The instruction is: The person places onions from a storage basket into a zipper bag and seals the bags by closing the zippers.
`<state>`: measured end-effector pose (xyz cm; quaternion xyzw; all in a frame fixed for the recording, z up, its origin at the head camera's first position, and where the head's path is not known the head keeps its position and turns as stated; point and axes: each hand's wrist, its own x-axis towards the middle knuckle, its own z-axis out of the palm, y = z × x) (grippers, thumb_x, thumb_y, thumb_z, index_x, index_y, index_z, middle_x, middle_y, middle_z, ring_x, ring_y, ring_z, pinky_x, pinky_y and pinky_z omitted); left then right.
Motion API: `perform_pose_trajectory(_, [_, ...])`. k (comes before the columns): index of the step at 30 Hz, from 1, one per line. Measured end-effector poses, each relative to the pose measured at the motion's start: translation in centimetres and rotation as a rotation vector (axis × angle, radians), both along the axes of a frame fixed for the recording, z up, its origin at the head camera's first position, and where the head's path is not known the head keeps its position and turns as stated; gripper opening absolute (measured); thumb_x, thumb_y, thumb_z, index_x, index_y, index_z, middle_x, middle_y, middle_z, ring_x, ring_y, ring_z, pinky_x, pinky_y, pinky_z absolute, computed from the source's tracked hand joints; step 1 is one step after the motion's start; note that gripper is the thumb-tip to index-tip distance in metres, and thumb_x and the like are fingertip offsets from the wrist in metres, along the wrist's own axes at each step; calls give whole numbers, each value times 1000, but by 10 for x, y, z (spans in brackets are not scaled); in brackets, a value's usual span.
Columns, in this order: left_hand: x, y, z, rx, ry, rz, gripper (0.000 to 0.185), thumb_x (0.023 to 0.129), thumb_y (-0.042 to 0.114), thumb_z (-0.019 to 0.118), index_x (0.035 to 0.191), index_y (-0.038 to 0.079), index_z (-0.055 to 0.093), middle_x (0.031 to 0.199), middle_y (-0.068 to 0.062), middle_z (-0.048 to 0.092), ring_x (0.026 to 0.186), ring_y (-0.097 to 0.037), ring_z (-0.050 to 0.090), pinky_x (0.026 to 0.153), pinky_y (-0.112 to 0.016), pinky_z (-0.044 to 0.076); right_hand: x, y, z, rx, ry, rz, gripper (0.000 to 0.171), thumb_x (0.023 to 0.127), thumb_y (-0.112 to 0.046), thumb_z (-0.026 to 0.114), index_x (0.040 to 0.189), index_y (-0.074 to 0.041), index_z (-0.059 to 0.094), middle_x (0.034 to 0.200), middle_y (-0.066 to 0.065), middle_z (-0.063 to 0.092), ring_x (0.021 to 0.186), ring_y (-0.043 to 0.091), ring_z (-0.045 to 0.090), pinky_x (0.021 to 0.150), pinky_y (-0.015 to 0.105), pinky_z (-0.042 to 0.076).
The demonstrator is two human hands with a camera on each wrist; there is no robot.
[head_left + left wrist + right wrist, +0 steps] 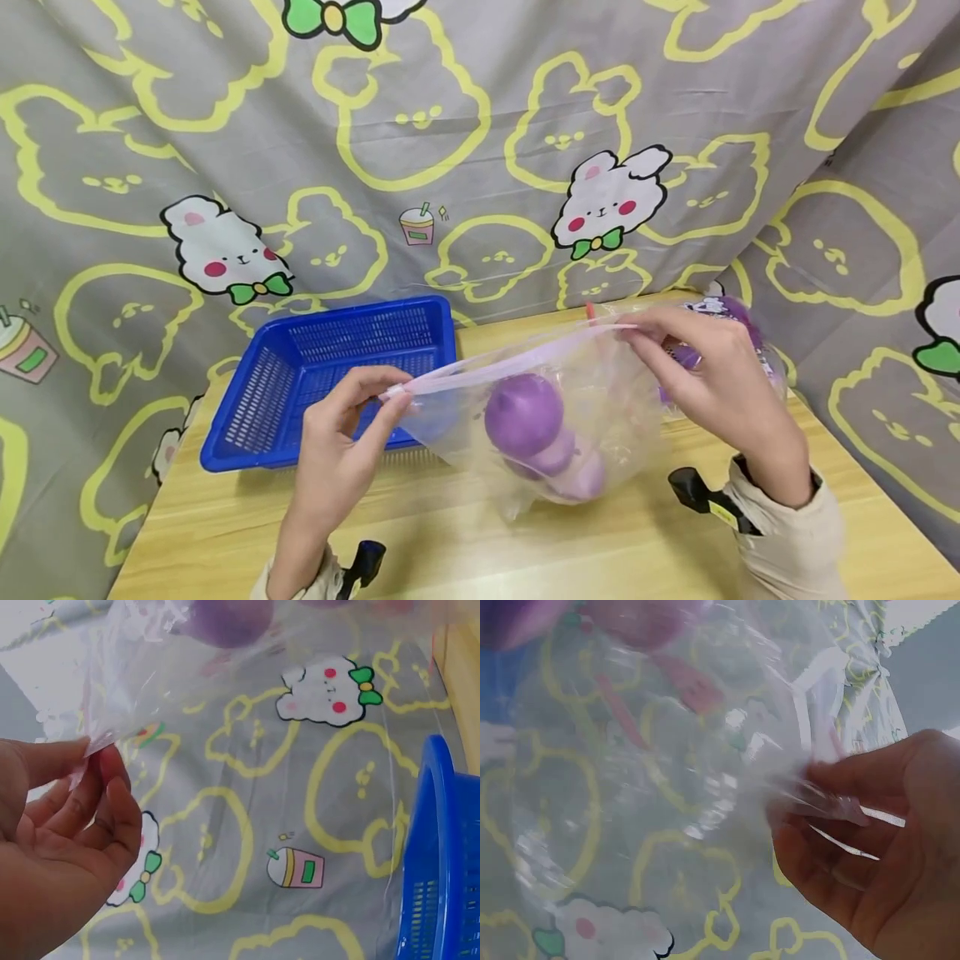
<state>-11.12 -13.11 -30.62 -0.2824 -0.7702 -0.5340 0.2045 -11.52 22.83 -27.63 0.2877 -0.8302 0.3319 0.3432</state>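
Note:
A clear zip bag (592,417) hangs stretched between both hands above the wooden table (450,542). Inside it sits a purple toy (536,433) with a round head. My left hand (352,425) pinches the bag's left top corner (97,742) between thumb and fingers. The right hand (697,367) pinches the top strip at the right end (817,802). The pink seal strip (517,354) runs taut between them. In the left wrist view the purple toy (225,619) shows through the plastic at the top.
A blue slotted basket (330,375) stands on the table behind my left hand, and its rim (442,855) shows in the left wrist view. Another bag with purple contents (731,321) lies behind the right hand. A grey cartoon-rabbit cloth (480,150) hangs around the table.

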Motion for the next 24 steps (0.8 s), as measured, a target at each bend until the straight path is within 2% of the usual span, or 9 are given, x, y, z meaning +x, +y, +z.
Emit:
perform_pose_trajectory(2, [0,-3,1,-1,-42,12,23,94,-6,62,114,3,66,96,-4,71,85,-16,66,74,-21,55,-1,0,1,-5,-45,-3,33,80,14,72,107,-6,70,95,1,73,81,-1,63,73,10,48])
perform_pose_trajectory(5, [-3,-6,0,-30,-48,55,23,95,-2,63,117,5,66,96,-1,72,85,-14,66,68,-20,51,-2,2,1,-27,-131,10,31,85,14,67,110,-3,61,102,1,70,86,0,65,74,11,50])
perform_pose_trajectory(9, [-9,-9,-4,-101,29,135,18,91,3,70,108,10,69,91,1,74,61,-7,57,48,-17,37,-9,9,-2,-30,-250,39,30,89,13,63,113,-1,54,105,3,68,88,3,68,72,14,52])
perform_pose_trajectory(12, [-13,-9,-8,-151,98,178,11,88,6,75,97,11,71,87,1,76,54,-5,57,39,-17,28,-18,14,-8,45,-296,16,26,92,8,62,114,-5,57,101,2,70,84,9,71,71,15,52])
perform_pose_trajectory(14, [-15,-8,-10,-170,134,198,8,86,5,77,91,9,72,84,0,76,58,-6,64,39,-15,29,-21,14,-12,105,-298,-28,24,94,4,63,113,-10,60,99,0,72,84,12,71,73,14,50])
perform_pose_trajectory(16, [-15,-7,-10,-185,163,206,7,85,4,77,88,8,72,81,0,75,65,-8,68,42,-14,36,-18,9,-13,132,-249,-81,27,92,5,63,115,-11,62,104,1,71,91,14,70,78,14,47])
perform_pose_trajectory(18, [-14,-6,-9,-202,189,208,7,85,3,77,87,7,72,80,1,74,65,-7,67,48,-13,43,-8,-4,-8,101,-156,-81,28,91,5,59,116,-8,65,110,4,71,100,17,66,85,16,44])
perform_pose_trajectory(21, [-12,-4,-8,-237,236,205,8,85,3,77,87,8,72,78,2,71,63,-4,61,54,-14,49,12,-39,7,43,64,38,27,90,2,55,113,0,68,115,13,68,110,26,59,98,25,42])
perform_pose_trajectory(24, [-10,-3,-6,-262,282,188,8,85,2,77,88,8,72,76,3,67,61,-2,56,53,-13,46,26,-79,22,112,193,200,26,99,-11,50,113,2,68,118,15,67,116,31,57,108,34,39])
